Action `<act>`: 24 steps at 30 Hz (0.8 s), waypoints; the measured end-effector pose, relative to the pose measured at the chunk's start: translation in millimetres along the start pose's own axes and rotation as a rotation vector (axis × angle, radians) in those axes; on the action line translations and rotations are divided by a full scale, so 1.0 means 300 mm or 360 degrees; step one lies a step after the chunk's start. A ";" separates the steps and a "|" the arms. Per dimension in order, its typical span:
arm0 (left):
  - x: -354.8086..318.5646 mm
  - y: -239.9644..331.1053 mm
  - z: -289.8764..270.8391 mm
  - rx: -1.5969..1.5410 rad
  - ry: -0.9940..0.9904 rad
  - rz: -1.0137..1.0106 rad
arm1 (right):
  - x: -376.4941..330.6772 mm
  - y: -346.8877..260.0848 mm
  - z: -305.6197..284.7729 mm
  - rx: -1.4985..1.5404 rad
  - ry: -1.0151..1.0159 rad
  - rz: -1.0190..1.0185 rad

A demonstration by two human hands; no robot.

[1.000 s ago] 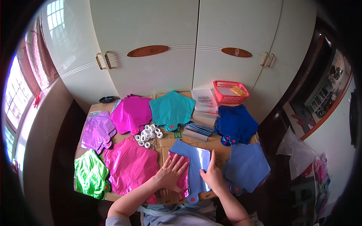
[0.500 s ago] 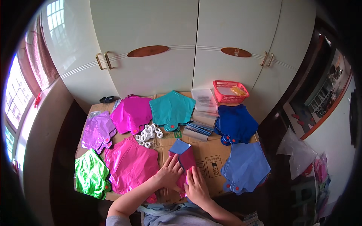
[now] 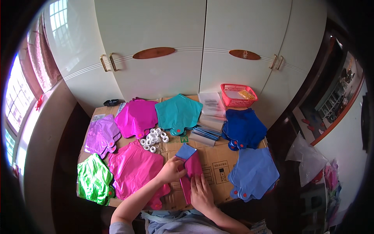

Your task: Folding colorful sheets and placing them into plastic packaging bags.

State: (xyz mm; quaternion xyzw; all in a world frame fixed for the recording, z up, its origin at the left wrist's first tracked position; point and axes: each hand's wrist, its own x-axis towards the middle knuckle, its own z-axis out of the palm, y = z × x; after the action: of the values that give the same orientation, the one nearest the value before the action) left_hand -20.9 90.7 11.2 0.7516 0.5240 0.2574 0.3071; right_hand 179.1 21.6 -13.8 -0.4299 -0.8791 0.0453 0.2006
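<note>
Room in a home, by the signs: you face tall white cupboards (image 3: 156, 27) with brass-coloured handles (image 3: 113, 62); pink curtain (image 3: 42, 58) and barred window (image 3: 17, 97) to your left. Before you, cardboard (image 3: 218, 156) spread with foil shapes (image 3: 179, 113): makeshift workspace.

Smooth, foil-like sheen is seen on the folded sheet (image 3: 193, 166), crinkled gloss on the green sheets (image 3: 93, 180), a matt finish on the cardboard (image 3: 212, 155).

The person's left forearm (image 3: 141, 195) slants inward to a left hand (image 3: 172, 170) with bent fingers, while the right forearm (image 3: 229, 222) leads to a nearer right hand (image 3: 201, 194), palm down, fingers extended forward.
</note>
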 end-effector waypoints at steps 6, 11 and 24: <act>0.057 -0.069 0.015 0.0198 0.0183 -0.0152 | 0.001 -0.009 -0.005 -0.0045 -0.0001 -0.0010; 0.109 -0.076 -0.019 0.0217 -0.0095 -0.0390 | -0.001 -0.008 -0.002 -0.0083 0.0012 0.0002; 0.145 -0.124 -0.022 0.0323 -0.0208 -0.0265 | -0.037 -0.015 -0.004 -0.0056 0.0010 0.0013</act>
State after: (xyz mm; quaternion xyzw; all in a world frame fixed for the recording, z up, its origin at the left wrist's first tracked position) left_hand -35.0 142.9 -8.7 0.7478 0.5868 0.1274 0.2833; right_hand 182.3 10.1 -15.0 -0.4372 -0.8773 0.0292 0.1956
